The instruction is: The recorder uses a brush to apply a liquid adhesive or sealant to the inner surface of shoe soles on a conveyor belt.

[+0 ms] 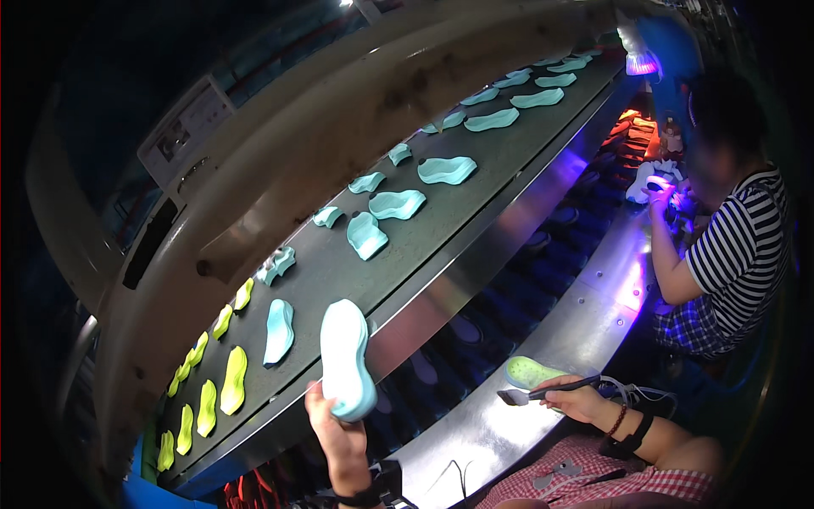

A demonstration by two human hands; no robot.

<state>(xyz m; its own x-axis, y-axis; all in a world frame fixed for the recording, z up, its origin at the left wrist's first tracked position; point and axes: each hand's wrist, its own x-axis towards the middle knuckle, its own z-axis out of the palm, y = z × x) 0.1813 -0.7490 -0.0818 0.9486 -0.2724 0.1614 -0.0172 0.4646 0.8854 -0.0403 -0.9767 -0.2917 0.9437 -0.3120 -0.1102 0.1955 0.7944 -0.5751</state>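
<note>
My left hand (pixel 339 437) grips the heel end of a pale blue and white shoe sole (pixel 345 352), holding it upright at the conveyor's near edge. In my right hand (pixel 578 399) is a brush (pixel 514 396) with a black handle, its bristles pointing left above the metal ledge (pixel 475 433). Beside the brush lies a pale green shoe sole (pixel 527 371), partly covered by my right hand; I cannot tell whether the hand touches it.
The dark conveyor belt (pixel 339 293) carries several light blue soles (pixel 448 170) and yellow-green soles (pixel 233 382). A large curved hood (pixel 280 170) overhangs it. Below, shoes sit on a dark lower level. At right, a person (pixel 738 242) in stripes works under a purple lamp (pixel 641 62).
</note>
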